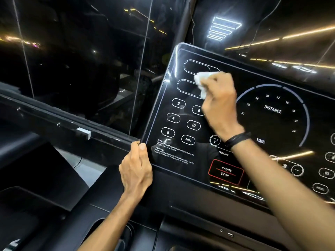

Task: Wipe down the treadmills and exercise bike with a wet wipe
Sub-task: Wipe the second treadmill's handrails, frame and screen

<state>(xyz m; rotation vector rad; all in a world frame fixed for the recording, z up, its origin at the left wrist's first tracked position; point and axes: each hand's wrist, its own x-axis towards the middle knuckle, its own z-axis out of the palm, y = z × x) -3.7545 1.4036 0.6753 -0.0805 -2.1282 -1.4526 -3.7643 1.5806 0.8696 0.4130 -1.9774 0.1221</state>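
The right hand (220,104) grips a crumpled white wet wipe (202,82) and presses it against the upper left corner of the glossy black treadmill console panel (272,124). The left hand (136,167) clasps the panel's lower left corner, thumb on the face. Judged progress: early; the panel's lower and right areas seem unwiped, with no exercise bike in view.

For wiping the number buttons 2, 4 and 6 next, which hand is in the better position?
The right hand. It already holds the wet wipe on the console panel, just above those buttons. The left hand holds no wipe; it grips the panel's lower left edge.
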